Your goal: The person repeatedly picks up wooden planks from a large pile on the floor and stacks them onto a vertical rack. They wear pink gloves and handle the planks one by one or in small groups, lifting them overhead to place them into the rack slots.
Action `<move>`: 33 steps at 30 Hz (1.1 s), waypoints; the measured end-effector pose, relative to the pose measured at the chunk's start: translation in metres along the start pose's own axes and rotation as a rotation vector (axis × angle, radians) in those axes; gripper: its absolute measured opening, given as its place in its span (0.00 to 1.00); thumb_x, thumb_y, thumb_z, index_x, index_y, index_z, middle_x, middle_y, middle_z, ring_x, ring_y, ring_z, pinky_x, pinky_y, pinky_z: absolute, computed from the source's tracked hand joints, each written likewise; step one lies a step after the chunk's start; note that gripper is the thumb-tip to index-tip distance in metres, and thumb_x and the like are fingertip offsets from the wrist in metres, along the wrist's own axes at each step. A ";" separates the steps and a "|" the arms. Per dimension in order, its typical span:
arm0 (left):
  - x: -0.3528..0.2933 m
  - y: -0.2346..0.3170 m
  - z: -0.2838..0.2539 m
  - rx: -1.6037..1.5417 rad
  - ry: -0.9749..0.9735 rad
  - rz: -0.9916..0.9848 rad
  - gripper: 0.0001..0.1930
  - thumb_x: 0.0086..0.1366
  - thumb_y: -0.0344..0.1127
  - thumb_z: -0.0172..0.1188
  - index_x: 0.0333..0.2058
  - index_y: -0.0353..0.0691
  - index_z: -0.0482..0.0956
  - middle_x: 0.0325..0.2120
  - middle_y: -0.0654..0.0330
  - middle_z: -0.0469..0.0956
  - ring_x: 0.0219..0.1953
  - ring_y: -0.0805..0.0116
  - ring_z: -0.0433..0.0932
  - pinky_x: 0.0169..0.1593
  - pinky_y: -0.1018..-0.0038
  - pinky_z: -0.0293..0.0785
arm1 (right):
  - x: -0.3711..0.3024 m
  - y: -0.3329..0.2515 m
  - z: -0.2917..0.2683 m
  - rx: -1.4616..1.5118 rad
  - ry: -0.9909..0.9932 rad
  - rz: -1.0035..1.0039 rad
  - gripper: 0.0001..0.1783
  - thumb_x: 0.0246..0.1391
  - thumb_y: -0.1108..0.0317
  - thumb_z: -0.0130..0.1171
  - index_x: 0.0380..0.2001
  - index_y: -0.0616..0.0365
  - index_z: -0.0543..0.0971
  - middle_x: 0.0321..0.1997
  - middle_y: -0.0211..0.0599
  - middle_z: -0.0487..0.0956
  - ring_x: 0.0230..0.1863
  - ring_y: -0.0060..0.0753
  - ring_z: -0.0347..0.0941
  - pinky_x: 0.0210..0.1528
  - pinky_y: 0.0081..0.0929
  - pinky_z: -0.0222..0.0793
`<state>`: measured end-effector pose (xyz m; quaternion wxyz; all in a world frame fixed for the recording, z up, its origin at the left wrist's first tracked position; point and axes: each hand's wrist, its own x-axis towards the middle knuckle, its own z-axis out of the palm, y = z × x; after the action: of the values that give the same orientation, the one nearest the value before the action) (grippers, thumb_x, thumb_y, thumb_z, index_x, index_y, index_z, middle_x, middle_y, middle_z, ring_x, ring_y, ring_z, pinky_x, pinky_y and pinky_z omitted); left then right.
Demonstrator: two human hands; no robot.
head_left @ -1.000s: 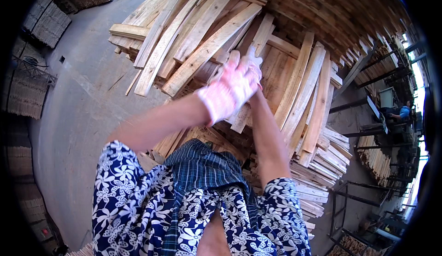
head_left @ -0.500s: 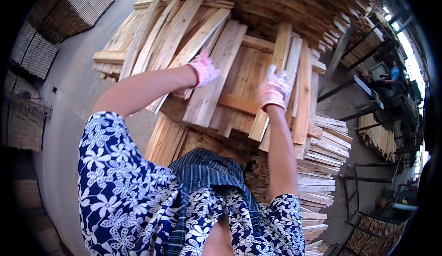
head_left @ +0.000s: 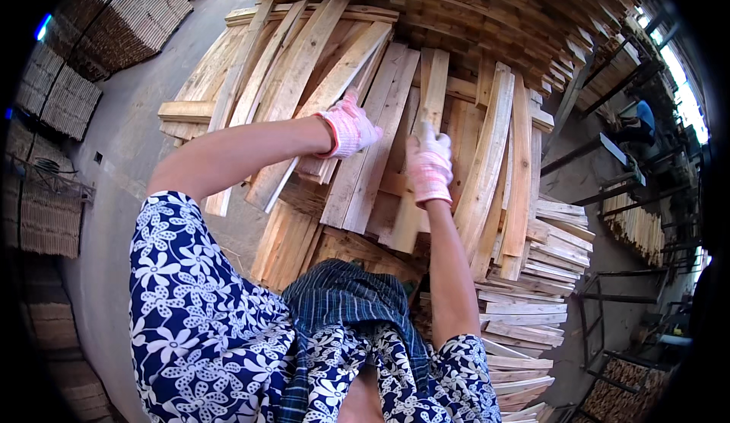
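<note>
Atop the board pile [head_left: 483, 161], clasping narrow plank [head_left: 433, 96] near mid-length with right fingers [head_left: 428, 136], probably for balance.
At the edge of paired boards [head_left: 361, 180] with left fingers [head_left: 350, 105], perhaps steadying; grip impossible to tell.

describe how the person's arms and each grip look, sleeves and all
The left grip and right grip wear pink-and-white gloves with close-fitting cuffs, the right one whiter toward the fingers. The forearms are bare. The loose sleeves are dark blue with a white flower print and end around the elbows.
</note>
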<state>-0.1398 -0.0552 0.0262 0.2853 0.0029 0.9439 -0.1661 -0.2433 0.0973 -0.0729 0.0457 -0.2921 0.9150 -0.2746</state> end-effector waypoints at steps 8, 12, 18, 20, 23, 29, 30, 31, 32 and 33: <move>0.004 0.007 0.014 0.005 0.025 0.004 0.16 0.67 0.34 0.55 0.53 0.43 0.75 0.42 0.53 0.85 0.53 0.53 0.82 0.68 0.34 0.54 | 0.021 -0.028 0.054 0.291 -0.011 -0.014 0.32 0.58 0.64 0.59 0.67 0.45 0.68 0.62 0.67 0.64 0.55 0.71 0.74 0.54 0.53 0.75; 0.011 0.009 0.032 0.002 0.157 0.009 0.15 0.67 0.35 0.55 0.52 0.44 0.76 0.38 0.56 0.85 0.50 0.53 0.82 0.68 0.35 0.55 | 0.062 -0.015 0.020 0.485 0.034 0.146 0.36 0.60 0.53 0.62 0.68 0.49 0.66 0.63 0.66 0.65 0.59 0.68 0.71 0.60 0.47 0.71; -0.001 0.010 0.023 -0.023 0.194 0.023 0.15 0.60 0.34 0.58 0.47 0.43 0.77 0.34 0.56 0.84 0.46 0.53 0.82 0.66 0.36 0.57 | 0.074 -0.060 0.035 0.069 -0.067 0.083 0.24 0.63 0.52 0.54 0.60 0.41 0.71 0.63 0.64 0.65 0.54 0.70 0.76 0.51 0.59 0.77; 0.007 0.011 0.027 -0.001 0.126 0.008 0.19 0.58 0.34 0.60 0.49 0.41 0.77 0.38 0.52 0.83 0.48 0.50 0.81 0.66 0.36 0.56 | 0.083 -0.046 0.032 0.085 -0.137 0.012 0.27 0.62 0.48 0.54 0.63 0.41 0.69 0.63 0.67 0.65 0.57 0.72 0.73 0.55 0.58 0.74; 0.003 0.010 0.012 0.009 0.081 0.023 0.24 0.60 0.38 0.61 0.55 0.42 0.74 0.45 0.53 0.81 0.52 0.52 0.79 0.65 0.36 0.59 | 0.095 -0.006 -0.026 -0.071 -0.406 -0.261 0.29 0.63 0.45 0.49 0.64 0.41 0.71 0.64 0.59 0.69 0.60 0.68 0.72 0.66 0.55 0.66; 0.027 0.065 -0.078 -0.470 0.367 0.108 0.31 0.63 0.46 0.60 0.63 0.43 0.66 0.54 0.46 0.74 0.57 0.49 0.75 0.63 0.52 0.70 | 0.045 0.137 -0.150 -0.350 0.085 0.136 0.44 0.56 0.40 0.61 0.71 0.47 0.63 0.63 0.57 0.71 0.61 0.65 0.69 0.63 0.52 0.67; 0.038 0.082 -0.095 -0.583 0.349 0.095 0.33 0.64 0.47 0.60 0.65 0.43 0.65 0.56 0.44 0.72 0.58 0.48 0.75 0.63 0.54 0.70 | 0.038 0.164 -0.139 -0.301 -0.052 0.239 0.48 0.56 0.39 0.61 0.74 0.46 0.58 0.64 0.60 0.69 0.62 0.67 0.69 0.64 0.53 0.66; 0.052 0.098 -0.103 -0.721 0.362 0.043 0.36 0.63 0.48 0.60 0.68 0.43 0.61 0.59 0.42 0.69 0.60 0.45 0.73 0.65 0.53 0.69 | 0.031 0.169 -0.131 -0.195 -0.048 0.260 0.49 0.57 0.39 0.61 0.74 0.46 0.55 0.64 0.63 0.69 0.62 0.69 0.69 0.64 0.54 0.66; 0.070 0.114 -0.111 -0.858 0.385 -0.018 0.40 0.63 0.50 0.60 0.71 0.43 0.57 0.63 0.39 0.66 0.63 0.43 0.71 0.66 0.53 0.68 | 0.031 0.165 -0.125 -0.089 -0.036 0.267 0.50 0.58 0.39 0.60 0.75 0.45 0.53 0.64 0.66 0.68 0.63 0.70 0.69 0.65 0.55 0.66; 0.094 0.134 -0.120 -0.926 0.385 -0.105 0.44 0.63 0.51 0.61 0.72 0.43 0.53 0.66 0.37 0.61 0.65 0.40 0.68 0.67 0.52 0.66 | 0.036 0.165 -0.122 -0.182 -0.031 0.301 0.49 0.59 0.39 0.59 0.76 0.44 0.51 0.64 0.66 0.68 0.63 0.70 0.70 0.63 0.55 0.68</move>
<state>-0.2694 0.1012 0.0273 0.0685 -0.1408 0.9530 0.2594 -0.3868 0.2469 -0.0547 0.0739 -0.1590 0.9687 -0.1760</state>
